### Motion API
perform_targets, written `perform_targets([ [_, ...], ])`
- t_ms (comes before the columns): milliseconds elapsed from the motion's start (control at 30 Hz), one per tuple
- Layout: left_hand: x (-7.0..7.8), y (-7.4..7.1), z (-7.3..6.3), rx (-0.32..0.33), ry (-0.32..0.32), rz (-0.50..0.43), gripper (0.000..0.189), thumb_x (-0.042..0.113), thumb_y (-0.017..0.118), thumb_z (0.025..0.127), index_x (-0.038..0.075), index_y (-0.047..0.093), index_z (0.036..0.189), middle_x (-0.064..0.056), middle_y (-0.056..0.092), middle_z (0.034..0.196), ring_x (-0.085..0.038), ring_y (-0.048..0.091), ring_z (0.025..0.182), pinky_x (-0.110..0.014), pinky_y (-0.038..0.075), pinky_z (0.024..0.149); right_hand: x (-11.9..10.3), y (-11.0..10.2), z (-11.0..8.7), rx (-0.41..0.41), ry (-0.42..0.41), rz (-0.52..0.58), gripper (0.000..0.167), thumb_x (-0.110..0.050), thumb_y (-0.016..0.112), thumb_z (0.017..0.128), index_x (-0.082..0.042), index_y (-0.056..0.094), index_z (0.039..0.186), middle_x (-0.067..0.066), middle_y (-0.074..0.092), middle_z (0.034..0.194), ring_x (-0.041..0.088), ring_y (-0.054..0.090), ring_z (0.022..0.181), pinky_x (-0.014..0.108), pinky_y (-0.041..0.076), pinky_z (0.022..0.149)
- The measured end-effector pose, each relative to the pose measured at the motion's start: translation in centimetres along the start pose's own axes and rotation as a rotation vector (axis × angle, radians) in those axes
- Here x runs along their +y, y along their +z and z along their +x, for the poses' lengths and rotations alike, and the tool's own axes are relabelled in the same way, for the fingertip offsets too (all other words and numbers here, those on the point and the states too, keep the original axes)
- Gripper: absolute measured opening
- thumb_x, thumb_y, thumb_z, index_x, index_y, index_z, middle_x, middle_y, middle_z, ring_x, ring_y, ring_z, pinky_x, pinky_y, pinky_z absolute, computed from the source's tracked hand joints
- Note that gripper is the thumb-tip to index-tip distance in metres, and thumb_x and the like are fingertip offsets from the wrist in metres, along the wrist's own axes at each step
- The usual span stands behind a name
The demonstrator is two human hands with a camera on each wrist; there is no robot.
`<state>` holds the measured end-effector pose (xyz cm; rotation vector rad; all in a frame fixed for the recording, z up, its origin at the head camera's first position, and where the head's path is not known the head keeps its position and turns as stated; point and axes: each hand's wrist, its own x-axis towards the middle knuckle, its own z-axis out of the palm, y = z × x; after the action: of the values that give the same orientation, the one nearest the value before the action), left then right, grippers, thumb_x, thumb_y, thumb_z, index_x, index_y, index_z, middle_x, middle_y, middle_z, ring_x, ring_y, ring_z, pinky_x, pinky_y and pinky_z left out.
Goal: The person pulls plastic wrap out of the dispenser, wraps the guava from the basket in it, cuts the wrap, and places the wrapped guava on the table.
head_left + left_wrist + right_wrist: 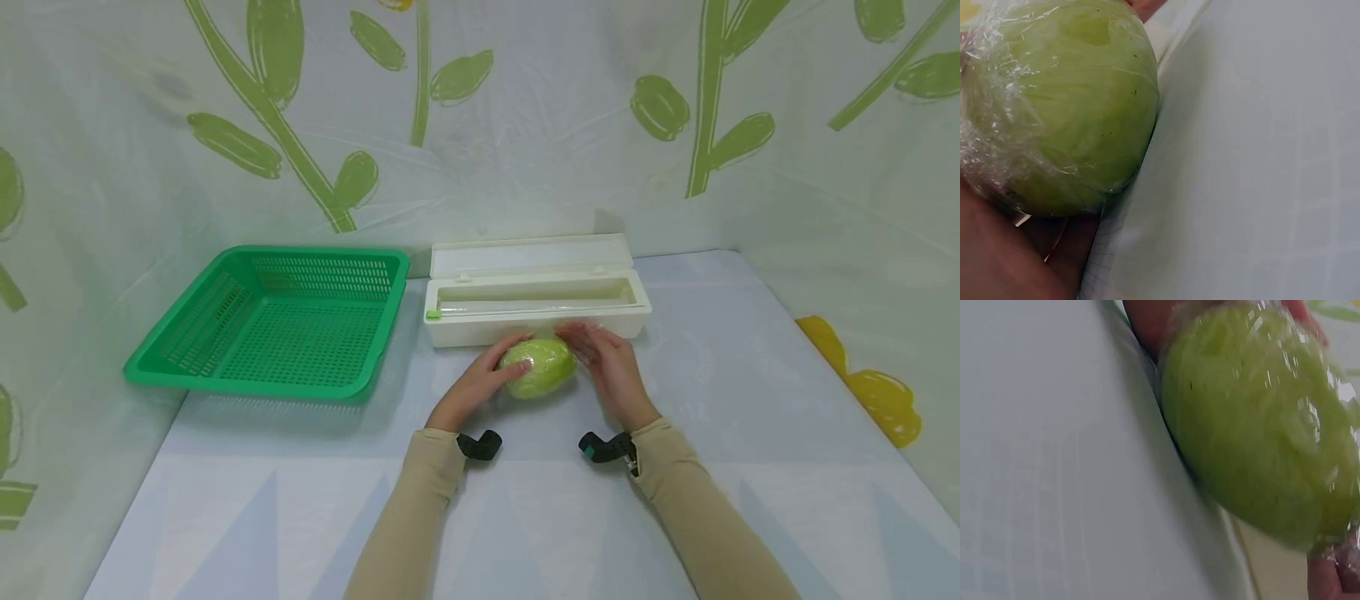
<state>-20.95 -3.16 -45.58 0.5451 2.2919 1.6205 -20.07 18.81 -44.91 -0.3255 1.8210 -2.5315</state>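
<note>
An oval green fruit (pixel 542 368), tightly covered in shiny cling film, is on the table between both hands. My left hand (pixel 477 382) grips its left end, thumb over the near upper side and fingers round the far side. At the other end, my right hand (pixel 609 367) has curled fingers, with crinkled cling film (pixel 576 335) held at the fingertips. Gathered film (pixel 997 119) glints along one side of the fruit in the left wrist view. The right wrist view has the fruit (pixel 1254 431) close, bunched film at its lower end beside my fingers (pixel 1322 578).
Right behind the hands stands a white cling film dispenser box (pixel 536 329), its lid (pixel 532 256) raised and a film roll (pixel 536 306) inside. A green plastic basket (pixel 258 385) sits at the left. A patterned sheet (pixel 525 167) rises behind the table (pixel 720 358).
</note>
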Motion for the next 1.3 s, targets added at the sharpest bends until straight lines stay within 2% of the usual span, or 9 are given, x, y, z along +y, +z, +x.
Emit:
perform_targets([
  [100, 0.0, 0.0, 0.0, 0.008, 0.006, 0.007, 0.046, 0.052, 0.053, 0.082, 0.049, 0.039, 0.126, 0.017, 0.036, 0.133, -0.009, 0.034, 0.121, -0.042, 0.027, 0.097, -0.3, 0.8, -0.2, 0.021, 0.001, -0.088, 0.044, -0.031, 0.042, 0.095, 0.005, 0.054, 0.116, 0.015, 0.054, 0.119, 0.023, 0.046, 0.116, 0.029, 0.036, 0.095],
  [300, 0.2, -0.1, 0.0, 0.005, 0.022, 0.005, 0.044, 0.05, 0.051, 0.085, 0.047, 0.04, 0.127, 0.017, 0.038, 0.132, -0.008, 0.035, 0.12, -0.042, 0.028, 0.097, -1.7, 2.5, -1.3, 0.046, -0.011, -0.337, 0.037, -0.027, 0.042, 0.095, -0.001, 0.059, 0.114, 0.007, 0.056, 0.12, 0.014, 0.046, 0.116, 0.027, 0.035, 0.094],
  [500, 0.4, -0.1, 0.0, -0.016, 0.088, -0.001, 0.041, 0.045, 0.048, 0.088, 0.042, 0.041, 0.129, 0.017, 0.036, 0.133, -0.007, 0.031, 0.123, -0.042, 0.026, 0.099, -2.8, 3.7, -1.9, -0.033, -0.093, -0.537, 0.032, -0.024, 0.047, 0.094, -0.002, 0.062, 0.111, 0.008, 0.054, 0.123, 0.014, 0.042, 0.12, 0.03, 0.034, 0.096],
  [733, 0.6, -0.3, 0.0, -0.033, 0.121, 0.003, 0.039, 0.04, 0.047, 0.09, 0.039, 0.042, 0.129, 0.017, 0.035, 0.134, -0.005, 0.029, 0.124, -0.041, 0.024, 0.1, -3.5, 3.8, -2.1, -0.146, -0.163, -0.67, 0.033, -0.017, 0.038, 0.097, 0.0, 0.065, 0.104, 0.01, 0.049, 0.127, 0.022, 0.036, 0.125, 0.039, 0.027, 0.1],
  [867, 0.6, -0.3, 0.1, -0.033, 0.123, 0.008, 0.038, 0.038, 0.048, 0.091, 0.039, 0.044, 0.128, 0.019, 0.036, 0.133, -0.003, 0.03, 0.123, -0.038, 0.024, 0.1, -3.8, 3.6, -2.0, -0.19, -0.172, -0.661, 0.036, -0.016, 0.034, 0.098, 0.001, 0.066, 0.102, 0.01, 0.046, 0.13, 0.022, 0.032, 0.127, 0.041, 0.024, 0.101],
  [967, 1.1, -0.3, -0.1, -0.044, 0.122, 0.011, 0.036, 0.036, 0.048, 0.091, 0.037, 0.046, 0.127, 0.018, 0.036, 0.133, -0.003, 0.03, 0.124, -0.039, 0.023, 0.101, -3.7, 3.1, -1.8, -0.17, -0.157, -0.617, 0.036, -0.018, 0.034, 0.098, 0.001, 0.061, 0.11, 0.008, 0.047, 0.13, 0.019, 0.033, 0.126, 0.041, 0.025, 0.1],
  [1067, 2.1, -0.4, -0.5, -0.066, 0.128, 0.01, 0.036, 0.032, 0.048, 0.092, 0.031, 0.048, 0.128, 0.012, 0.036, 0.135, -0.005, 0.028, 0.125, -0.041, 0.022, 0.102, -3.3, 2.5, -1.4, -0.106, -0.124, -0.522, 0.036, -0.021, 0.035, 0.098, -0.001, 0.055, 0.119, 0.008, 0.051, 0.127, 0.016, 0.038, 0.123, 0.039, 0.028, 0.1],
  [1167, 3.1, -0.5, -1.1, -0.088, 0.144, 0.017, 0.037, 0.026, 0.046, 0.093, 0.022, 0.047, 0.13, 0.004, 0.035, 0.138, -0.008, 0.028, 0.126, -0.042, 0.021, 0.102, -2.6, 2.0, -1.0, -0.069, -0.083, -0.423, 0.037, -0.022, 0.035, 0.098, 0.0, 0.052, 0.122, 0.01, 0.05, 0.127, 0.017, 0.039, 0.122, 0.039, 0.027, 0.1],
  [1300, 3.6, -0.7, -1.5, -0.105, 0.165, 0.021, 0.036, 0.022, 0.047, 0.093, 0.017, 0.048, 0.129, -0.001, 0.035, 0.138, -0.008, 0.029, 0.125, -0.041, 0.023, 0.101, -1.1, 1.5, -0.2, -0.1, -0.009, -0.376, 0.038, -0.026, 0.036, 0.097, -0.002, 0.05, 0.124, 0.009, 0.048, 0.128, 0.018, 0.038, 0.123, 0.041, 0.026, 0.101],
])
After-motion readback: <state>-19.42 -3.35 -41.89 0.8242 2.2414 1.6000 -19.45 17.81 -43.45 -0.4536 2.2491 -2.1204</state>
